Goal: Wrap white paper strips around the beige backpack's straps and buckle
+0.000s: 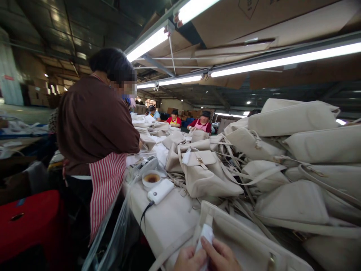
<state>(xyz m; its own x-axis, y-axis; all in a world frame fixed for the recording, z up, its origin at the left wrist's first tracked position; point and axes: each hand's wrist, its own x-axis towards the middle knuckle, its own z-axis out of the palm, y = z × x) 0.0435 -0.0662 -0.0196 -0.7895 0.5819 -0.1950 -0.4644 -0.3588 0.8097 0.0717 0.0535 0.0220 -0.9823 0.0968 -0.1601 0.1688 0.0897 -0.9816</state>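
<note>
At the bottom of the head view, my left hand (pixel 191 259) and my right hand (pixel 220 256) are side by side, fingers closed on a piece of thin white wrapping (pixel 207 234). This wrapping surrounds the lower part of a narrow beige tab or strap (pixel 209 219). The tab lies against the open top of a cream handbag (pixel 242 241), which leans on the table before me. A metal clasp (pixel 271 261) shows on the bag's front. The lower parts of both hands are cut off by the frame edge.
Cream handbags (pixel 293 201) are heaped high on the right, straps tangled. On the table (pixel 175 210) are a white device (pixel 160 191) with a black cable and a bowl (pixel 151 178) of brown liquid. A co-worker (pixel 96 116) stands at left near a red stool (pixel 31 214). Plastic sheeting (pixel 118 222) hangs from the table edge.
</note>
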